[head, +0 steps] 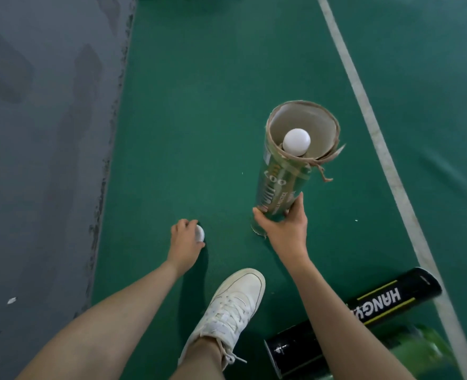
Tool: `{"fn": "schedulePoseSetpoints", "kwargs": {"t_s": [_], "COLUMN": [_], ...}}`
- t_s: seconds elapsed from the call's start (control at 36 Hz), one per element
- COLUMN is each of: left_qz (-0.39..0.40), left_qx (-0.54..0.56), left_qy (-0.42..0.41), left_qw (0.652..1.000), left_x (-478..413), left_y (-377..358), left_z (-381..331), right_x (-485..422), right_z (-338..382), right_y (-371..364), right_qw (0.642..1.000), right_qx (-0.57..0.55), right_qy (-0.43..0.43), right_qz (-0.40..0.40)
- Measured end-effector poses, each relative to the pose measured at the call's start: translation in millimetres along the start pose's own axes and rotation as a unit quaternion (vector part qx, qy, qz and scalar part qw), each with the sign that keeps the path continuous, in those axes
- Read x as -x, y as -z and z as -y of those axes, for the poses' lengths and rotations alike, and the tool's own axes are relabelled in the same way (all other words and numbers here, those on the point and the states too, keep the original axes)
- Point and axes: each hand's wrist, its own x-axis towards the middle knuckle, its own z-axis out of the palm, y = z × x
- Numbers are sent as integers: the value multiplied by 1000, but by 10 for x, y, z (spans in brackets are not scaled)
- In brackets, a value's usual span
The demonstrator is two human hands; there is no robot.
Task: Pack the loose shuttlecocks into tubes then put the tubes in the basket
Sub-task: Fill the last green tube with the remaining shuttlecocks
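right hand (284, 223) is wrapped round the bottom end of the gold tube (287, 176), thumb on one side and fingers on the other. the tube stands roughly upright on the green court floor (199, 105) with its open mouth tipped up toward the camera. the cardboard rim is pretty beat up, with a torn strip curling off the side away from the left hand. down inside the mouth you can see the white round cork of a shuttlecock (296, 141) already in there.

left hand (185, 239) is low down, well apart from the right one, fingers curled round another loose shuttlecock (200, 233). only its white rounded end peeks out past the fingers on the side facing the tube. can't tell if it's touching the floor or just off it.

between the two forearms there's a white sneaker (235, 303). under the right forearm lie two black tubes on their sides: the lettered black tube (391, 300) past the arm's outer side, and the plain black tube (290, 349) nearer the sneaker. something green and blurry (424, 349) sits beside them, can't make it out.

a white court line (377, 138) runs beyond the right hand, and the grey floor (34, 133) starts out past the left hand.
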Motion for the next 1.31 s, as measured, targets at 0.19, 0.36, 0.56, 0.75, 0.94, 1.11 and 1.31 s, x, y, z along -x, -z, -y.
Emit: {"fn": "schedulePoseSetpoints", "kwargs": {"t_s": [0.19,0.36,0.56,0.75,0.94,1.11,1.31], "left_qz": [0,-18,14,44,21,71,120], "left_qx": [152,273,437,456,357,323,370], "left_qy": [-127,-301,-329,-401,-458,-461,-438], "left_qw": [980,914,837,793,814,824,811], "left_x": [72,306,764,1023,1095,1107,1064], "left_y": [308,783,1259,1655,1746,1741,1654], "left_z": [-939,-2041,-2653,-3062,-3318,-3475,-3512], "right_x": [17,57,143,125,364,469,406], "right_z": [-111,-176,-99,195,755,1214,1395], "right_y": [654,1007,1118,1235,1569,1776,1850], "right_qw": [995,985,987,990,988,972,969], "right_qx": [26,37,21,-36,-101,-18,26], "right_qy": [-36,-76,-97,-61,74,204,236], "right_qz": [-90,-151,-130,-121,-96,-113,-63]}}
